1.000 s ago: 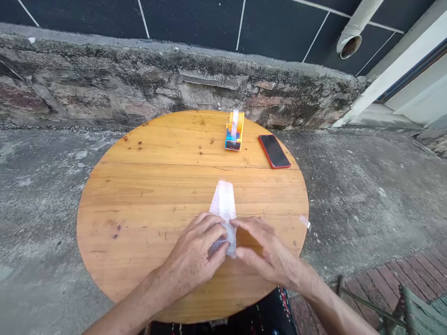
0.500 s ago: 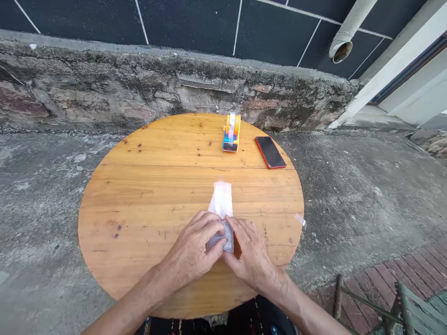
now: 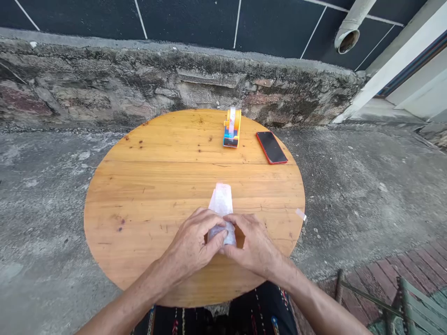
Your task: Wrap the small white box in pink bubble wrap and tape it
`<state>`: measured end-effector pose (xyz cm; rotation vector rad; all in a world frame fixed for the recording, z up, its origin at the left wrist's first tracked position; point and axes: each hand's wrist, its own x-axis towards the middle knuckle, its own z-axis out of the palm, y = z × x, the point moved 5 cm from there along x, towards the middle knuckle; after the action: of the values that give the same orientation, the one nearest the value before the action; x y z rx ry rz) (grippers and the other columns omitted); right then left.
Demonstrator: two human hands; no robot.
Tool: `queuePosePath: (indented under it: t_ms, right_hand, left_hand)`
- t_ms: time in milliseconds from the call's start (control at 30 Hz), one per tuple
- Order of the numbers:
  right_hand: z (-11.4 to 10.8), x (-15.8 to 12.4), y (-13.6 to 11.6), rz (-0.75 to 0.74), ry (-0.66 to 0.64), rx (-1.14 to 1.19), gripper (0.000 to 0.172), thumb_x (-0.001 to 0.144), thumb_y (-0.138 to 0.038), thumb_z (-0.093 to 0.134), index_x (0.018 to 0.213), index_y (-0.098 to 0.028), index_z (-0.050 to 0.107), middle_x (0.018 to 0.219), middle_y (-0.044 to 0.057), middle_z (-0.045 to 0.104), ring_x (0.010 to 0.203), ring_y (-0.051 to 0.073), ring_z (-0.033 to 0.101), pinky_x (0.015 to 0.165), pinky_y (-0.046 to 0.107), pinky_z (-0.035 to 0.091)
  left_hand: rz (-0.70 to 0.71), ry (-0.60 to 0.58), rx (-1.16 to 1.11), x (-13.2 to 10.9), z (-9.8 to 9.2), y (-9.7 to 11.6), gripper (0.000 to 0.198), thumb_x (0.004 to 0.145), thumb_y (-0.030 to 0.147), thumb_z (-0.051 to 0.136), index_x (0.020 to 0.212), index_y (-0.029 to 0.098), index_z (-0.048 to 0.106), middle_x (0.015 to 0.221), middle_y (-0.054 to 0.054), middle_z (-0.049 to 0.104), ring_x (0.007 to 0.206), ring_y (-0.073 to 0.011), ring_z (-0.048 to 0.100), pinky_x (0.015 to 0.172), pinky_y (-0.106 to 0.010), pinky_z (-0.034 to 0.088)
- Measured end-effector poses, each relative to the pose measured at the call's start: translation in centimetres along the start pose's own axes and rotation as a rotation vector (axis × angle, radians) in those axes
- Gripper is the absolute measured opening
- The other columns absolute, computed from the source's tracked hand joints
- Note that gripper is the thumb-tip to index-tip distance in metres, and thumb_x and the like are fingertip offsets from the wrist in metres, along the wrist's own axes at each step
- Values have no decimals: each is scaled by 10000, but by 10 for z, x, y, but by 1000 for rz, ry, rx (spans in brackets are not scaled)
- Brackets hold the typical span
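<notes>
A strip of thin white paper or tissue (image 3: 222, 199) lies near the middle of the round table, its far end flat on the wood. Its near end is gathered into a small bundle between my hands. My left hand (image 3: 199, 237) grips the bundle from the left, thumb on top and fingers curled round the far side. From the right, my right hand (image 3: 249, 242) pinches it with thumb and index finger. The fingertips of both hands almost meet over it. Whether anything is inside the bundle is hidden.
On the wooden table (image 3: 139, 195), a yellow and blue tape dispenser (image 3: 232, 129) stands at the back, beside a red-edged phone (image 3: 271, 147). A short piece of clear tape (image 3: 301, 214) hangs at the right edge. A stone wall base (image 3: 122, 88) runs behind; a green chair (image 3: 415, 307) is lower right.
The far flat part of the white strip looks slightly shorter, and my fingers have shifted a little on the bundle. The view has tilted slightly.
</notes>
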<state>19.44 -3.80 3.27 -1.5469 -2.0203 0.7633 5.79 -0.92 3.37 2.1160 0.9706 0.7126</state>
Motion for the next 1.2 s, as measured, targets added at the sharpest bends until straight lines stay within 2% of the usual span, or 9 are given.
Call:
queuePosePath:
  t_ms: [167, 333, 467, 533, 633, 800, 967, 1133, 1200]
  right_hand:
    - [-2, 12, 3, 9, -80, 63, 379, 708, -253, 714, 1078, -233, 629, 946, 5, 713, 862, 194, 639, 804, 325, 445]
    - [-1, 18, 6, 56, -165, 68, 370, 734, -252, 670, 1103, -256, 641, 907, 1, 705, 815, 186, 632, 763, 319, 455]
    - [-7, 23, 4, 42, -155, 42, 322, 744, -257, 673, 1067, -251, 664, 931, 16, 665, 838, 182, 604, 754, 314, 448]
    - [-9, 27, 4, 22, -147, 20, 268, 756, -260, 672, 1022, -238, 681, 906, 20, 631, 827, 175, 588, 741, 307, 442]
    - [-9, 32, 5, -4, -189, -8, 198, 811, -336, 650, 970, -224, 693, 834, 13, 600, 768, 159, 567, 710, 292, 428]
    - [-9, 38, 6, -23, -258, -63, 262, 854, -446, 606, 858, -191, 668, 774, 10, 610, 707, 147, 552, 668, 276, 404]
    - [-15, 30, -4, -46, -184, -210, 301, 891, -442, 550, 1038, -187, 617, 912, 58, 665, 850, 210, 593, 796, 367, 414]
    - [-6, 12, -15, -136, -92, -389, 665, 747, -556, 679, 1236, -136, 515, 1041, 147, 653, 965, 319, 562, 868, 491, 380]
    - [0, 8, -15, -162, -62, -441, 598, 770, -461, 681, 1229, -114, 514, 1055, 169, 646, 950, 323, 560, 849, 490, 378]
  left_hand:
    - [33, 35, 8, 3, -6, 1, 110, 862, 217, 545, 920, 212, 638, 1010, -26, 643, 958, -192, 549, 825, -339, 438]
    - [58, -57, 20, -1, -11, 4, 302, 808, 306, 650, 1103, 246, 628, 1154, -37, 575, 1061, -218, 509, 890, -356, 434]
    - [69, -90, 11, -2, -12, 0, 335, 886, 302, 564, 1218, 256, 577, 1191, -49, 564, 1078, -216, 492, 906, -359, 425]
    - [66, -94, 17, -1, -11, -3, 274, 929, 294, 497, 1177, 231, 598, 1158, -57, 585, 1047, -212, 498, 891, -358, 422]
    - [59, -105, 38, 4, -9, -6, 244, 962, 267, 420, 1013, 198, 648, 1071, -57, 614, 994, -204, 508, 870, -355, 417]
    - [48, -116, 82, 13, -8, -9, 321, 974, 239, 358, 836, 187, 644, 898, -44, 622, 900, -192, 524, 822, -346, 415]
    - [50, -138, 122, 18, -5, -13, 349, 983, 256, 332, 840, 189, 643, 888, -37, 636, 843, -186, 522, 795, -343, 408]
    - [24, -142, 160, 20, -2, -14, 382, 988, 264, 309, 787, 176, 621, 818, -38, 620, 800, -184, 509, 770, -343, 407]
    - [15, -144, 159, 21, -2, -13, 377, 987, 264, 310, 788, 179, 620, 809, -35, 617, 793, -183, 505, 773, -344, 406]
